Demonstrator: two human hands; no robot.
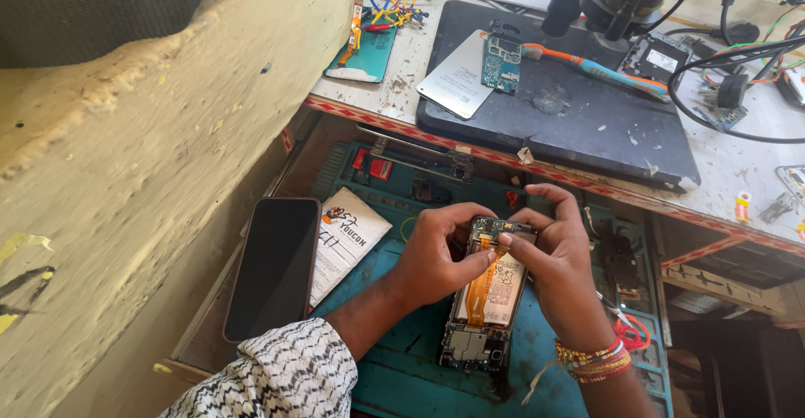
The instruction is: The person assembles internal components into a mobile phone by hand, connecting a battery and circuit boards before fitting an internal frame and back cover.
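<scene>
An opened phone [486, 296], its back off so the battery and an orange ribbon cable show, lies on a teal work mat [402, 368] on the pull-out shelf under the bench, and both hands meet at its upper end. The left hand [436, 254] curls its fingers around the phone's left edge, gripping it, while the right hand [558, 259] pinches thumb and forefinger together at the cable's top. Left of them lie a paper leaflet [348, 238] and a dark phone [272, 267], face up; up on the bench rest a circuit board [501, 64] and an orange-and-blue toothbrush [595, 70].
</scene>
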